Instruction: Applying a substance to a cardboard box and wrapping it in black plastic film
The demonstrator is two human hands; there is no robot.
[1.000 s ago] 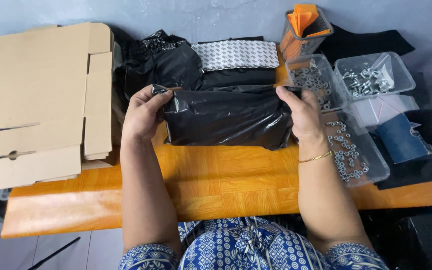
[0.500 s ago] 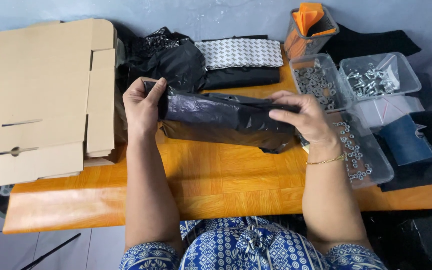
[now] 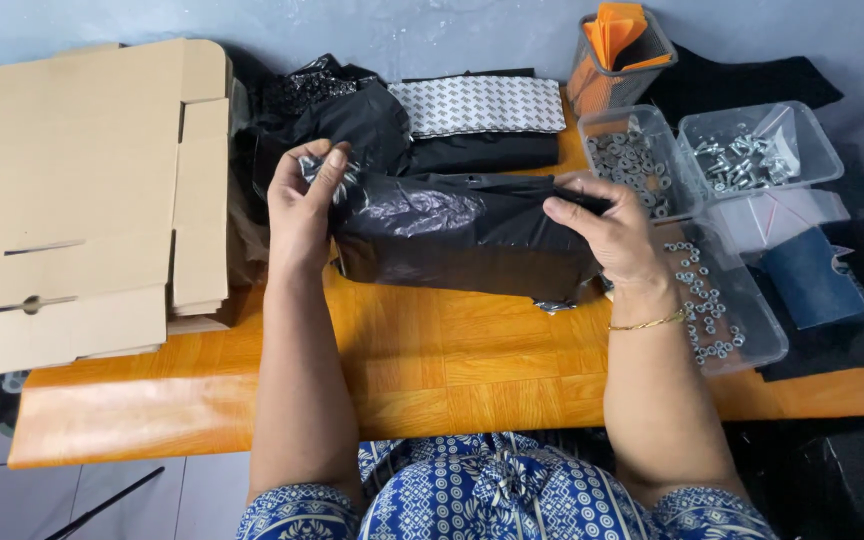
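Head view shows my left hand (image 3: 302, 205) pinching the crumpled left end of a black plastic bag (image 3: 457, 235), fingers curled over the gathered mouth, while my right hand (image 3: 607, 235) lies closed on the top right edge, thumb under and fingers pressed along the fold. The bag is held just above the orange wooden table (image 3: 432, 360), in front of my chest, its lower edge near the tabletop. Its long axis runs left to right across me, the bunched end pointing left toward the flat cardboard boxes (image 3: 82, 200). I judge the bag is filled and folded over but not yet sealed or set aside. Behind it lie more black bags (image 3: 342, 110); to the right stand clear trays of washers (image 3: 637, 160) and bolts (image 3: 752, 155).
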